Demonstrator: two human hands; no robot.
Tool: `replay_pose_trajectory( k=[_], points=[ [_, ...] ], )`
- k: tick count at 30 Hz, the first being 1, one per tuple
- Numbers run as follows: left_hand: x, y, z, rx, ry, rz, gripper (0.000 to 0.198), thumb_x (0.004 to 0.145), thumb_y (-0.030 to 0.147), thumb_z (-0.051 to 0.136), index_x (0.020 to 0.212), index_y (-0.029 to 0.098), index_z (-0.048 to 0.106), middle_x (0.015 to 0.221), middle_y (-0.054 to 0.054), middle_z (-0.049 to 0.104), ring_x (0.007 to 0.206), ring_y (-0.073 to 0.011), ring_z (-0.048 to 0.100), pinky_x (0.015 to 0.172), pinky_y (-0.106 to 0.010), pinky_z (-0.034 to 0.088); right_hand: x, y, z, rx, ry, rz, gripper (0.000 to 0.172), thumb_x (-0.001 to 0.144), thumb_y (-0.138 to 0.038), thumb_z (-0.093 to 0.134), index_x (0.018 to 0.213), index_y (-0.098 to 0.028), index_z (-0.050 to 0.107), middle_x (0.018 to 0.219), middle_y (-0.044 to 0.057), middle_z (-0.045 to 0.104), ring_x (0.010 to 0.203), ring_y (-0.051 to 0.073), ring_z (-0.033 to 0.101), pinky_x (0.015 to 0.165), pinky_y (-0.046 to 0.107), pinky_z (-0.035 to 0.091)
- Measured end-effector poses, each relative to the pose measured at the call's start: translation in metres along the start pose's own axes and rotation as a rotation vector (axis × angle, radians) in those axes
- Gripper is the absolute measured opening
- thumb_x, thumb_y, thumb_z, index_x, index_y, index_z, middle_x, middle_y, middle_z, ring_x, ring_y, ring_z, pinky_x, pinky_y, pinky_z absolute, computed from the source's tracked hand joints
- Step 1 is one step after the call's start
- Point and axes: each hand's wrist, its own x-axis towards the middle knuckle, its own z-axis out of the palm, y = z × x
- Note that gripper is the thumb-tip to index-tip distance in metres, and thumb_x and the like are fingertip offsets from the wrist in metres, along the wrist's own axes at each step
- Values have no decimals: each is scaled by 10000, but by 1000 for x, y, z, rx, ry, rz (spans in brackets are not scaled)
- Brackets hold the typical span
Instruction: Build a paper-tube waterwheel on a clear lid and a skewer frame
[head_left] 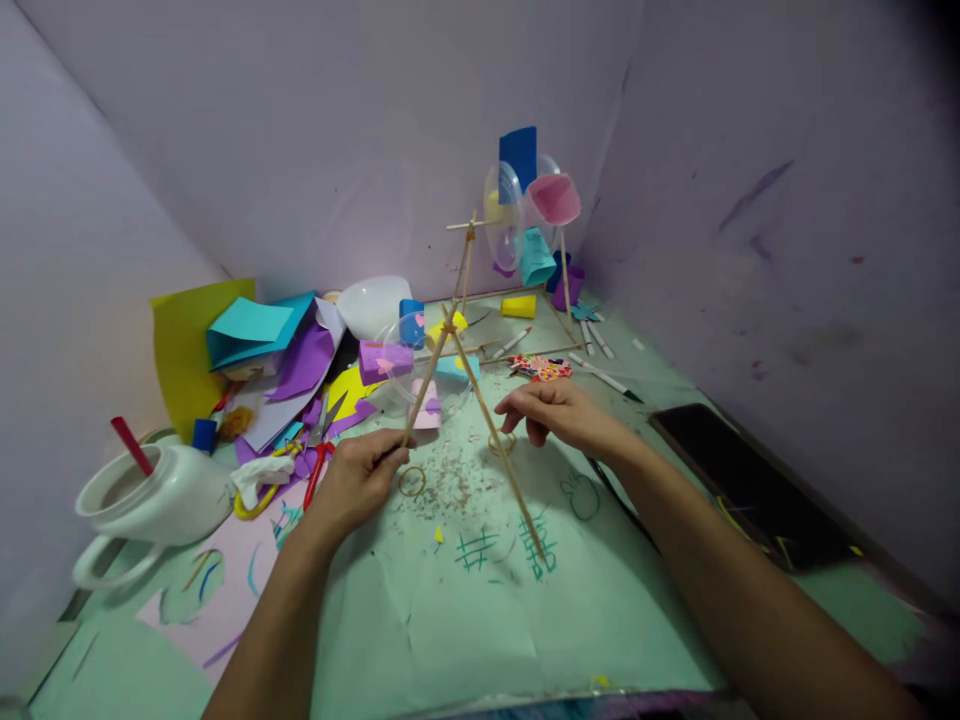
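A frame of thin wooden sticks (480, 400) stands on the green paper sheet (450, 600), two sticks meeting at a tied joint near the top. My left hand (360, 475) is closed round the lower end of the left stick. A rubber band (411, 482) lies on the sheet just right of that hand. My right hand (559, 412) hovers by the right stick with fingers curled, pinching a small rubber band (501, 443) close to the stick.
A second stick frame carries clear plastic cups and paper pieces (529, 205) at the back. Coloured paper scraps (277, 350), scissors (319, 470) and a white jug (154, 495) crowd the left. Markers (596, 340) lie at the back right. A dark phone (731, 480) is at right.
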Motion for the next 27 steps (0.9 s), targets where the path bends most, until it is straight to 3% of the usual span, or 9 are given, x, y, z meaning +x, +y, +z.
replay_pose_trajectory(
  k=[3,7,12,17,19,22,27],
  points=[
    [0,2,0,-7,-54,-10,211,812,245,449,844,166,642,765,-23,681,712,-152,614,660,-247,442,6,8,3,-307,53,39,232,828,-295,524,962,-172,669,893,34,710,705,124,613,616,224,443],
    [-1,7,1,10,-150,-12,204,802,225,436,780,169,631,738,-31,670,696,-159,598,642,-254,417,7,10,12,-517,96,82,213,759,-316,612,920,-198,686,977,59,686,895,205,596,691,271,401],
    [0,10,7,37,-223,-16,190,795,226,423,682,181,568,632,-5,569,617,-144,506,590,-252,346,7,5,21,-690,44,108,162,804,-249,524,861,-197,666,957,67,666,868,195,596,632,255,358],
    [0,15,11,15,-265,-70,228,792,234,409,569,192,416,539,38,404,547,-117,392,546,-247,270,8,5,24,-713,33,72,97,775,-204,532,773,-174,624,886,78,659,726,178,596,562,259,304],
    [0,18,14,-9,-270,-107,233,789,239,399,560,195,382,531,42,382,540,-115,376,540,-247,262,7,8,18,-680,103,92,65,764,-193,540,756,-174,603,838,74,659,693,173,585,537,257,277],
    [0,23,20,-58,-268,-172,236,778,241,386,549,200,345,520,43,357,526,-112,352,522,-247,256,5,14,-1,-598,314,157,99,791,-182,476,805,-178,574,784,72,648,683,183,566,525,259,265],
    [-1,36,36,-149,-284,-233,223,746,203,392,531,200,334,502,45,338,501,-102,335,484,-239,248,2,15,-28,-389,620,132,158,845,-254,376,871,-174,510,795,58,625,701,166,565,564,250,363]
  ],
)
